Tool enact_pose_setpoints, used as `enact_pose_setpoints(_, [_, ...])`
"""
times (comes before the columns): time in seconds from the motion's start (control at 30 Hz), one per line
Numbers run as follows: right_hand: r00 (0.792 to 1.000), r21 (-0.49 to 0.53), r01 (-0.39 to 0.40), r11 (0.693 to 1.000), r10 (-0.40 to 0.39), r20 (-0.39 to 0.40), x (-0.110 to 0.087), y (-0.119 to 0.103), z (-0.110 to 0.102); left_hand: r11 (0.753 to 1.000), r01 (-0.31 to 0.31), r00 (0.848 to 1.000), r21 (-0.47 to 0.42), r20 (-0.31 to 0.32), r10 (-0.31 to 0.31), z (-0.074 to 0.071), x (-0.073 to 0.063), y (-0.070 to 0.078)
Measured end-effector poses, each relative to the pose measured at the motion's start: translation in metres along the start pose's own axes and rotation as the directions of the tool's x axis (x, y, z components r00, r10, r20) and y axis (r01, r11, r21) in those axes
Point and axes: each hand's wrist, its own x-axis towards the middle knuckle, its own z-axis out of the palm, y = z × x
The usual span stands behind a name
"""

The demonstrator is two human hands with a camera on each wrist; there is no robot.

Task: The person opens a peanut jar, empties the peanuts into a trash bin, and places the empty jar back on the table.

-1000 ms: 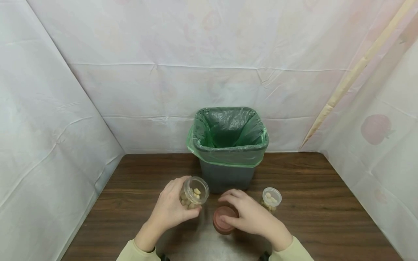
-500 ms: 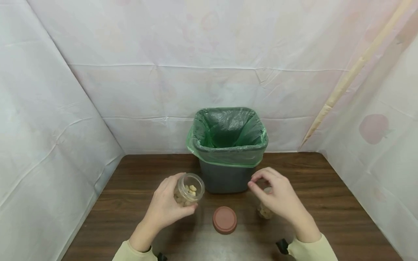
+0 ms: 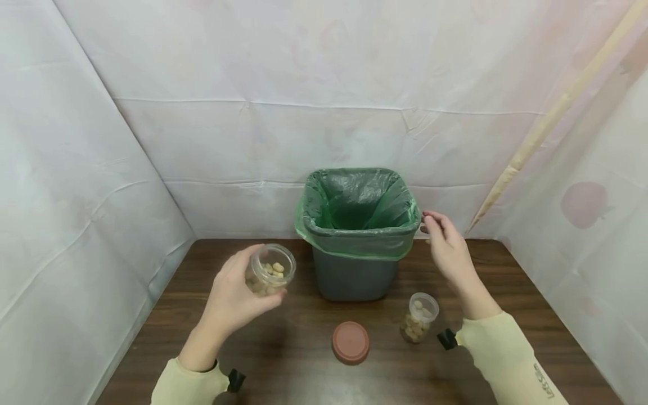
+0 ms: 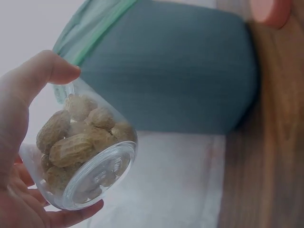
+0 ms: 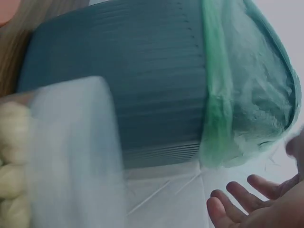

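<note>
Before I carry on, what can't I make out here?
Floor of the bin: head view, hidden by the green liner.
Lettering on the base of the held jar: left wrist view, too small and blurred.
Small jar: right wrist view, motion-blurred, cut off by the left and bottom edges.
Right hand: right wrist view, cut off by the right edge.

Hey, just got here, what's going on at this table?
A person's left hand holds an open, tilted clear jar of peanuts. Their right hand, holding nothing visible, is near the top of a grey bin lined with a green bag. A reddish lid lies on the table, with a second jar to its right.
</note>
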Motion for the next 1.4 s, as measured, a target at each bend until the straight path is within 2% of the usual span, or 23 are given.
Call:
enact_pose_setpoints(0.1, [0.999, 0.102, -0.039, 0.994, 0.036, 0.029, 0.015, -0.005, -0.003, 1.0, -0.004, 1.0, 0.011, -0.016, 0.004, -0.008, 0.013, -0.001])
enact_pose_setpoints(0.17, [0.998, 0.124, -0.059, 0.99, 0.054, 0.041, 0.023, -0.01, -0.004, 1.0, -0.007, 1.0, 0.015, -0.021, 0.008, -0.011, 0.022, -0.001])
enact_pose_setpoints(0.37, [0.991, 0.132, -0.106, 0.986, 0.093, 0.097, 0.042, -0.026, 0.0, 1.0, -0.003, 1.0, 0.017, -0.006, 0.003, -0.017, 0.053, 0.004])
enact_pose_setpoints(0.57, [0.98, 0.121, -0.147, 0.982, 0.127, 0.155, 0.06, -0.039, 0.005, 0.999, -0.026, 0.999, 0.017, 0.018, 0.026, -0.017, 0.086, 0.013])
enact_pose_setpoints(0.83, [0.948, 0.141, -0.219, 0.966, 0.176, 0.267, 0.074, -0.048, 0.009, 0.995, -0.093, 0.996, 0.041, -0.008, 0.093, -0.01, 0.122, 0.026])
enact_pose_setpoints(1.0, [0.931, 0.132, -0.247, 0.96, 0.197, 0.306, 0.079, -0.051, 0.006, 0.993, -0.102, 0.995, 0.057, -0.01, 0.102, -0.003, 0.141, 0.034])
enact_pose_setpoints(1.2, [0.929, 0.102, -0.248, 0.963, 0.206, 0.309, 0.082, -0.055, 0.008, 0.988, -0.134, 0.991, 0.082, -0.013, 0.135, 0.003, 0.161, 0.042])
enact_pose_setpoints(1.4, [0.929, 0.125, -0.244, 0.962, 0.195, 0.314, 0.085, -0.055, 0.013, 0.98, -0.147, 0.989, 0.132, -0.015, 0.15, 0.009, 0.173, 0.051])
